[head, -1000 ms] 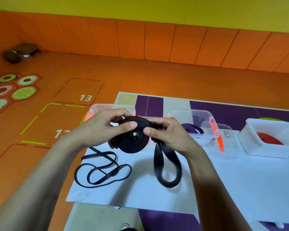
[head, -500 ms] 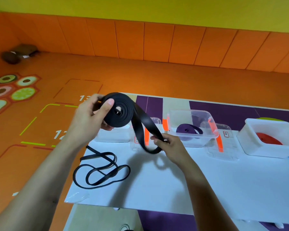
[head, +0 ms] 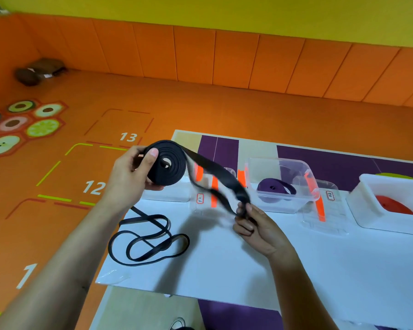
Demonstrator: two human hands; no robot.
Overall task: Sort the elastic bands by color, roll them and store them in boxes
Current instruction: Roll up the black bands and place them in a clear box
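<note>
Gripping the rolled black band [head: 166,166], left hand [head: 129,177]; right hand [head: 255,225] pinches its tail.

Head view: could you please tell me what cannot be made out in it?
Head view:
Leftmost clear box: contents hidden behind left hand and black roll.
Box label: print too small.
Band tail pinched by right hand: motion-blurred.
White box: cut by right edge.

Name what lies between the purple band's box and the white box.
A clear lid with an orange clip lies flat between the clear box and white box, head view.
</note>
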